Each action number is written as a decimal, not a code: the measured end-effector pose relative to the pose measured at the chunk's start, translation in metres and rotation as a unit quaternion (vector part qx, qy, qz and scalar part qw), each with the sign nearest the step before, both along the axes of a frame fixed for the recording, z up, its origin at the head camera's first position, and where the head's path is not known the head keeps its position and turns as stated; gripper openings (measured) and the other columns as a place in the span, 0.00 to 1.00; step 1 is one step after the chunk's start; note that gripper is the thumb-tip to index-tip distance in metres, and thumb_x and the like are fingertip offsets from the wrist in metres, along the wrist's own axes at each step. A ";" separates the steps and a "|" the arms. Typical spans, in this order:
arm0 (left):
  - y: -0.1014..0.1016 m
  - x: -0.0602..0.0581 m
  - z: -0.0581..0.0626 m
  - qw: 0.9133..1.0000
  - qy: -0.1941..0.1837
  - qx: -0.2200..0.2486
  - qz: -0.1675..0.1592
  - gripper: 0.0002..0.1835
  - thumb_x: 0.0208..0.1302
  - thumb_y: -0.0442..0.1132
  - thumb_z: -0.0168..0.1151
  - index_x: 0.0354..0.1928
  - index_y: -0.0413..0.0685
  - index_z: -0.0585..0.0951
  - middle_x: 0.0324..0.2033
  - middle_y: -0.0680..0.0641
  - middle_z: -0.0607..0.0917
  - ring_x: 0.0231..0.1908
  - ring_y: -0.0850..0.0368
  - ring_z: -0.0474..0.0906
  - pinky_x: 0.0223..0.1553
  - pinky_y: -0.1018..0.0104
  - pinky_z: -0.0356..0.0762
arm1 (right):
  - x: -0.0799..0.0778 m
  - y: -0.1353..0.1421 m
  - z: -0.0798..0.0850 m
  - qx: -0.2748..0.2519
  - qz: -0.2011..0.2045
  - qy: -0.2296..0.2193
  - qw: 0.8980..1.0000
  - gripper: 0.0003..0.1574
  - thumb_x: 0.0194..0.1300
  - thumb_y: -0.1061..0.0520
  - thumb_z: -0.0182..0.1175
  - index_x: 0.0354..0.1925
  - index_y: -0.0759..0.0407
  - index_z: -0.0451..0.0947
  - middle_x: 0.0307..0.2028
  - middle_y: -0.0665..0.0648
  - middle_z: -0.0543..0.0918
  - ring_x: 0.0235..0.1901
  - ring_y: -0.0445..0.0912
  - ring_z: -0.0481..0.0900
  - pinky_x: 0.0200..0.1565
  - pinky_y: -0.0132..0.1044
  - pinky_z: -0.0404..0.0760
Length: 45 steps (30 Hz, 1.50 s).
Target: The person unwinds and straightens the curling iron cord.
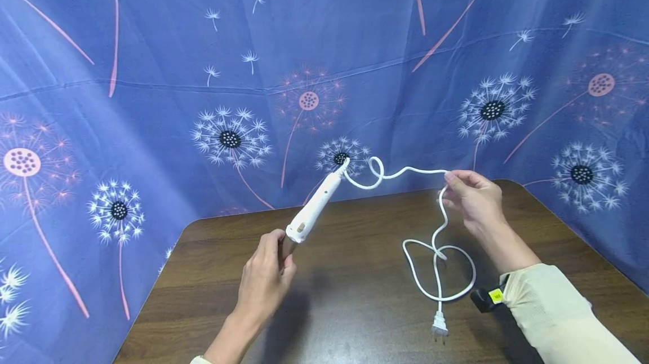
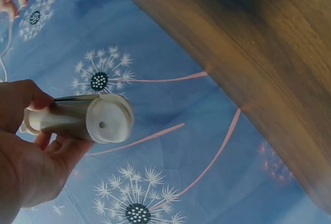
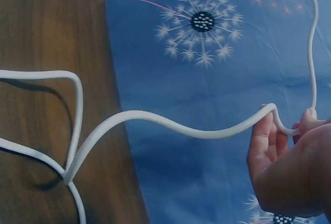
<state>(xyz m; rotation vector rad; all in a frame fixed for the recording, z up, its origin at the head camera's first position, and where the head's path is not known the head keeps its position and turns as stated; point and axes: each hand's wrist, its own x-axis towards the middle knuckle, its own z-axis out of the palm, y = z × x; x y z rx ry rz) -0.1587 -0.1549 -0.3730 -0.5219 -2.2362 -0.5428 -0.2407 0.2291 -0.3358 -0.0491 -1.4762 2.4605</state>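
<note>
My left hand [image 1: 265, 278] grips the brown metallic barrel of a curling iron [image 1: 315, 208], whose white handle tilts up and away to the right. In the left wrist view, the barrel [image 2: 71, 118] and its round white end cap [image 2: 109, 120] show between thumb and fingers. A white power cord [image 1: 421, 171] leaves the handle with a small loop and runs across to my right hand [image 1: 476, 199]. There, thumb and fingers pinch the cord. From that pinch the cord [image 3: 196, 132] hangs down to the table, lying in loose crossed loops that end at a two-prong plug [image 1: 439, 323].
The brown wooden table [image 1: 350, 296] extends beneath both hands, with rounded far corners. Behind it and at both sides hangs a blue dandelion-print cloth [image 1: 355, 71]. A small black device with a yellow label [image 1: 494, 296] sits at the right wrist.
</note>
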 end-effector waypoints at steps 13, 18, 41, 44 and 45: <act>0.008 0.012 0.017 0.995 -0.038 0.082 -0.051 0.27 0.44 0.21 0.69 0.50 0.35 0.71 0.37 0.45 0.79 0.34 0.56 0.81 0.31 0.70 0.81 | -0.006 -0.013 -0.010 0.063 0.097 -0.021 0.993 0.07 0.63 0.62 0.62 0.30 0.52 0.82 0.24 0.48 0.81 0.23 0.40 0.81 0.27 0.31 0.83; 0.006 0.015 0.019 0.987 -0.104 0.123 -0.029 0.27 0.48 0.23 0.68 0.51 0.38 0.71 0.39 0.45 0.80 0.36 0.55 0.81 0.32 0.67 0.82 | -0.006 -0.018 -0.015 0.061 0.131 0.021 0.989 0.09 0.65 0.65 0.59 0.32 0.53 0.82 0.26 0.50 0.82 0.25 0.42 0.83 0.31 0.33 0.84; 0.008 0.017 0.027 0.942 -0.232 0.242 -0.008 0.21 0.53 0.24 0.64 0.49 0.37 0.72 0.39 0.43 0.80 0.36 0.55 0.79 0.37 0.67 0.81 | -0.009 -0.026 -0.021 0.109 0.198 0.075 0.971 0.12 0.61 0.72 0.58 0.40 0.59 0.81 0.39 0.53 0.85 0.40 0.42 0.83 0.48 0.36 0.81; 0.007 0.016 0.026 0.941 -0.231 0.246 -0.003 0.20 0.53 0.24 0.64 0.49 0.37 0.72 0.39 0.43 0.80 0.36 0.55 0.79 0.37 0.67 0.81 | -0.010 -0.026 -0.022 0.117 0.195 0.070 0.971 0.11 0.62 0.71 0.58 0.40 0.59 0.81 0.39 0.53 0.84 0.40 0.42 0.83 0.47 0.36 0.81; 0.006 0.016 0.027 0.941 -0.232 0.247 -0.001 0.20 0.52 0.24 0.65 0.49 0.37 0.72 0.39 0.43 0.80 0.36 0.56 0.79 0.37 0.67 0.81 | -0.010 -0.025 -0.022 0.120 0.194 0.066 0.971 0.11 0.62 0.71 0.58 0.39 0.59 0.81 0.39 0.53 0.84 0.40 0.42 0.83 0.47 0.35 0.81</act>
